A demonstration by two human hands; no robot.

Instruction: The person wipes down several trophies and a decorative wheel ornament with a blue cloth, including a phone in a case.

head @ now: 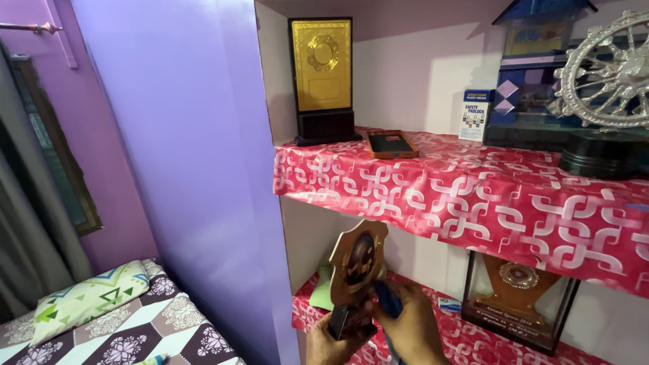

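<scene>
Before pink-papered shelves point(473, 196), left hand point(328, 345) grips a stiff, top-heavy wooden trophy point(357, 270) by its base, right hand point(412, 331) clasping something blue point(389, 299).

On the upper shelf point(433, 196), open cloth lies between the gold plaque point(322, 71) and the blue trophy point(534, 74), broken only by a flat phone point(391, 143) and a small box point(476, 115). On the lower shelf point(466, 338), a cased award point(517, 301) blocks the right; the gap beside it is free. A purple wall point(196, 169) closes the left.
</scene>
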